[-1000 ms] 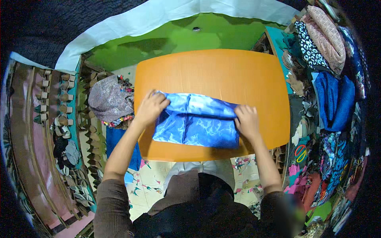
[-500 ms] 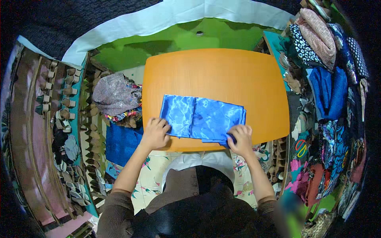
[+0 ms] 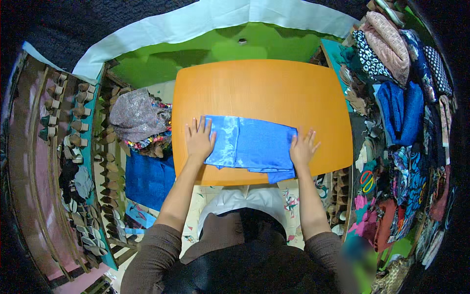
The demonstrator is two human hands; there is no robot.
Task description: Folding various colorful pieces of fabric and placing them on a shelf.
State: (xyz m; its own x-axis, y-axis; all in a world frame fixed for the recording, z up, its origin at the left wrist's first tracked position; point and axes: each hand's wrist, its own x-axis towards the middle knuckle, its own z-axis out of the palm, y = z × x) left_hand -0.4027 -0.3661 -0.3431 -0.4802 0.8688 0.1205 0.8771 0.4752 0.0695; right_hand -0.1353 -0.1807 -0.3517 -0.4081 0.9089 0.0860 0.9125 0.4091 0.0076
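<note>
A shiny blue cloth (image 3: 262, 147), folded into a long rectangle, lies on the near half of the orange-brown table (image 3: 264, 88). A fold line runs across it left of its middle, and a small flap sticks out at its lower right corner. My left hand (image 3: 199, 142) rests flat at the cloth's left edge with fingers spread. At the right edge, my right hand (image 3: 303, 149) is stretched out too, its fingers apart and its thumb side against the cloth. Neither hand grips anything.
Left of the table sit a heap of grey and patterned cloth (image 3: 139, 115) and dark blue fabric (image 3: 149, 179). Racks of shoes (image 3: 81, 112) stand farther left. On the right are piled folded fabrics (image 3: 399, 115) and scissors with red and yellow handles (image 3: 367, 181).
Both hands have let go of the cloth's near corners and moved up along its sides, fingers now spread. The cloth lies flatter and smoother on its right part.
</note>
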